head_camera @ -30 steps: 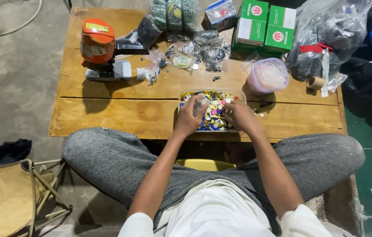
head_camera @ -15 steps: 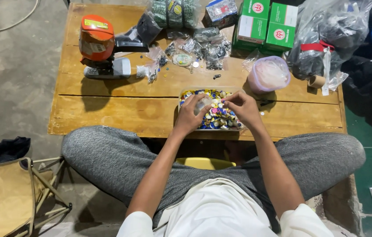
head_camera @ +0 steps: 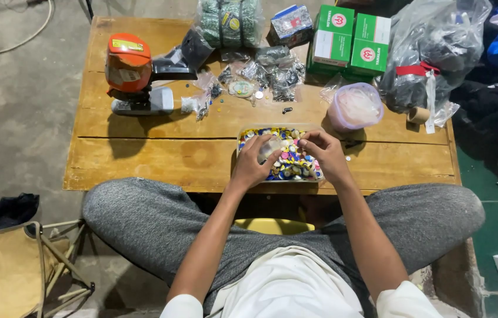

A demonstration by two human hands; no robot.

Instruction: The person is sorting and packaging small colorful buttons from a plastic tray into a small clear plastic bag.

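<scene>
While you sit cross-legged at the low wooden table (head_camera: pixel 143 159), the head view shows a shallow clear tray (head_camera: pixel 242 136) of small coloured round pieces (head_camera: pixel 296 165) at the near edge, dead ahead at twelve o'clock from your lap. Your left hand (head_camera: pixel 250 168) curls over the tray's nine o'clock side, fingers closed around a small clear bag or piece of film (head_camera: pixel 270 147). Your right hand (head_camera: pixel 326 154) sits at the three o'clock side, fingertips pinched together on something too small to make out.

Judging by their look, the pieces are light, hard and smooth, so they probably slip and scatter easily; take one by its rim between thumb and forefinger. The film looks thin and limp; hold it near its opening.

Both your forearms angle inward from your knees, wrists low over the tray, elbows bent and apart.

Toward ten o'clock stands an orange-topped machine (head_camera: pixel 128 65); at one o'clock, green boxes (head_camera: pixel 349 41) and a lidded tub (head_camera: pixel 355 106).
</scene>
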